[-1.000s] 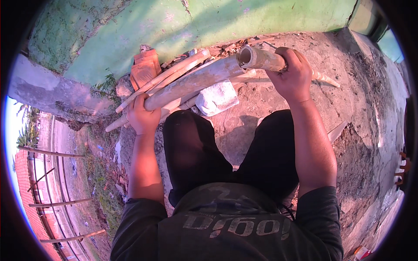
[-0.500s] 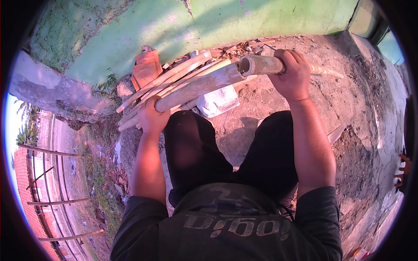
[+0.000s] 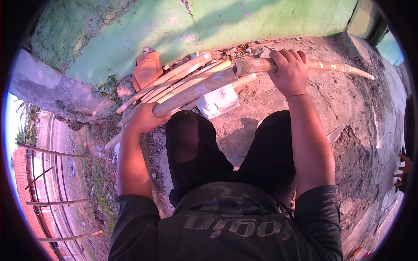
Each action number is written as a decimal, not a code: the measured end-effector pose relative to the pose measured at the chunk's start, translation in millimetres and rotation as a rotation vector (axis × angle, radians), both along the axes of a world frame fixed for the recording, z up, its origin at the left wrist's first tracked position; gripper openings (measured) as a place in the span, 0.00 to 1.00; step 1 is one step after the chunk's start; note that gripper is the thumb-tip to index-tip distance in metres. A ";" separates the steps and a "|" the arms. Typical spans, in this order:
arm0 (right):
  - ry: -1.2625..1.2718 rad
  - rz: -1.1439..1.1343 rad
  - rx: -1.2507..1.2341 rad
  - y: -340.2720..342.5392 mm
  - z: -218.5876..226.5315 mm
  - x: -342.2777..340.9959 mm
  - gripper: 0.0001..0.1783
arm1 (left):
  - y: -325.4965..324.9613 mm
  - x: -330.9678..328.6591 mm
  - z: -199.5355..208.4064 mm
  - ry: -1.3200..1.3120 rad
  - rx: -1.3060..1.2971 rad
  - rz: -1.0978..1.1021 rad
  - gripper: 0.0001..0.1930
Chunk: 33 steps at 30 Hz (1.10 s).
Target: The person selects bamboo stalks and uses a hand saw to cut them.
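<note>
Had a thick pole in the left hand and a second pole in the right hand, held about end to end near the loose poles and white block, so basically mid-handling, probably needing both grips firm to move them.

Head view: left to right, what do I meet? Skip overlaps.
Red tiled roof, leafy green plant, left hand, white block, right hand, far tip of the pole it grips.
</note>
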State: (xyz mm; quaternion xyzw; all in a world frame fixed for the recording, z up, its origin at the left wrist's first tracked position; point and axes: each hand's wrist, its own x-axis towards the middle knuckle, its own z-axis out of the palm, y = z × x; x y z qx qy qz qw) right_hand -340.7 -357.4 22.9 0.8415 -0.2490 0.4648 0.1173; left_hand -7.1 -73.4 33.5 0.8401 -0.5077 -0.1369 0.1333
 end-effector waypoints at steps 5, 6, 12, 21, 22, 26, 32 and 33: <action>0.028 0.025 -0.030 -1.3 -8.1 9.5 0.18 | 7.6 11.9 2.6 0.139 0.162 0.015 0.28; 0.041 0.037 -0.021 -2.8 -9.9 11.0 0.18 | 10.1 13.1 1.6 0.158 0.130 -0.004 0.28; 0.068 0.130 0.067 -1.8 -10.7 15.6 0.18 | 20.4 -0.3 -8.0 0.066 0.036 0.044 0.25; 0.064 0.197 0.415 10.8 -2.2 8.6 0.21 | 15.5 -6.7 -40.2 -0.276 -0.406 0.066 0.18; 0.079 0.175 0.481 11.7 -2.6 7.6 0.21 | 16.2 -4.1 -44.7 -0.308 -0.413 0.081 0.18; 0.139 0.123 0.467 12.7 -0.4 3.7 0.21 | 16.1 0.3 -58.0 -0.376 -0.422 0.065 0.19; 0.249 0.139 0.487 13.8 0.6 1.8 0.21 | 20.8 0.3 -74.4 -0.404 -0.428 0.107 0.18; 0.262 0.140 0.536 15.1 2.3 2.5 0.21 | 20.1 -1.3 -72.9 -0.403 -0.416 0.117 0.18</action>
